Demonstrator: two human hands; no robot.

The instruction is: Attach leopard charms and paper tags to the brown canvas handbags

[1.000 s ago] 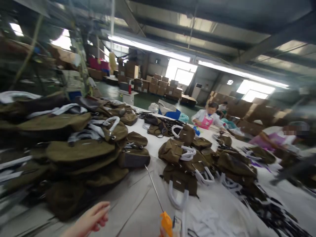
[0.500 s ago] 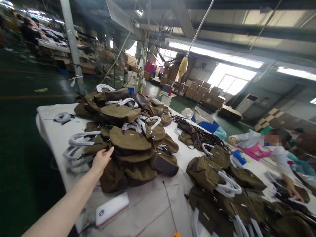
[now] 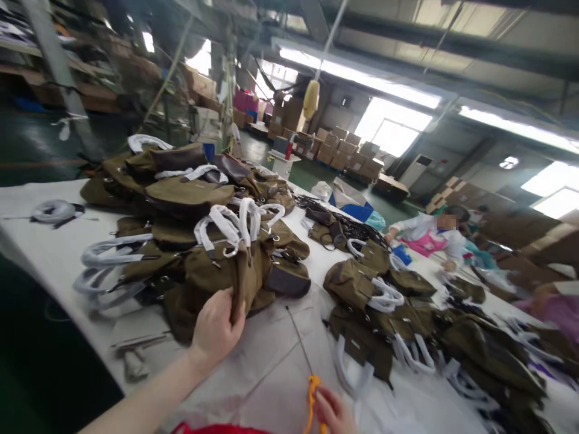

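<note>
My left hand (image 3: 219,325) grips the edge of an olive handbag (image 3: 246,271) with white-wrapped handles, which stands partly raised at the front of a pile. At the bottom, my right hand (image 3: 333,411) is closed on an orange handle (image 3: 313,395), from which a thin dark rod (image 3: 298,337) points up and away over the pale table cover. Behind the raised bag lie more olive bags (image 3: 190,196) with dark trim and wrapped handles.
More olive bags (image 3: 348,283) lie on the white table (image 3: 31,241) to the right. A coiled white handle (image 3: 54,211) rests at the left. Across the table is a person in a pink apron (image 3: 423,243). A purple sleeve (image 3: 554,307) shows at the right edge.
My left hand has moved right and tilted a bag up from the pile. My right hand has come into view on the orange handle. The white power bank is no longer visible. The view has shifted right.
</note>
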